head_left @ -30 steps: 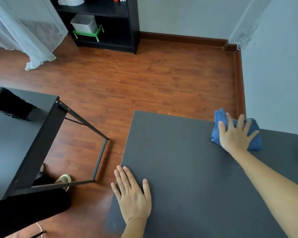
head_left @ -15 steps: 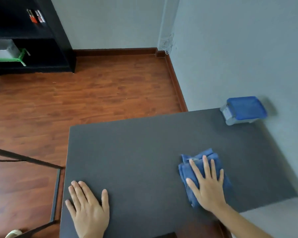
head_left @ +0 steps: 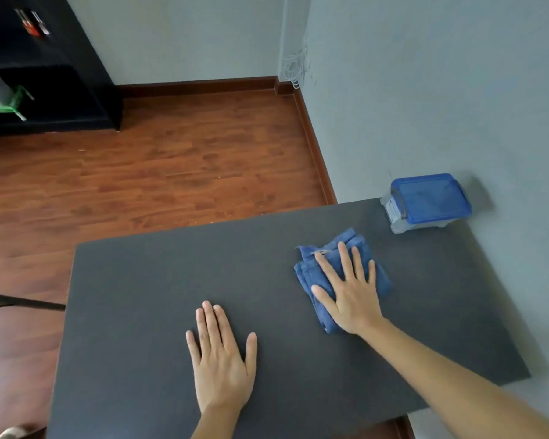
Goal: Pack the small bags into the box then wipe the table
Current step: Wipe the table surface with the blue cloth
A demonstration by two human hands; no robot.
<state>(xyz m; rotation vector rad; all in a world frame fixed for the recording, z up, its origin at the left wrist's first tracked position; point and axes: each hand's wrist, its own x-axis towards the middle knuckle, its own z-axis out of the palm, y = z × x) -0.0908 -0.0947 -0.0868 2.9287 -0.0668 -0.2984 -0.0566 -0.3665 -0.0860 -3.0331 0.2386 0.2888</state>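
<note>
While the clear blue-lidded plastic box [head_left: 427, 202] sits closed, we press our flat, spread right hand [head_left: 351, 291] on the folded blue cloth [head_left: 339, 274], wiping the dark grey table [head_left: 140, 280]; our open left hand [head_left: 221, 359] grips nothing.

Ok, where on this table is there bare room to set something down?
The far-left stretch of the table, beyond the left hand, is bare to its edges, and so is the near-right corner. It is crowded around the right hand on the blue cloth and by the box.
</note>
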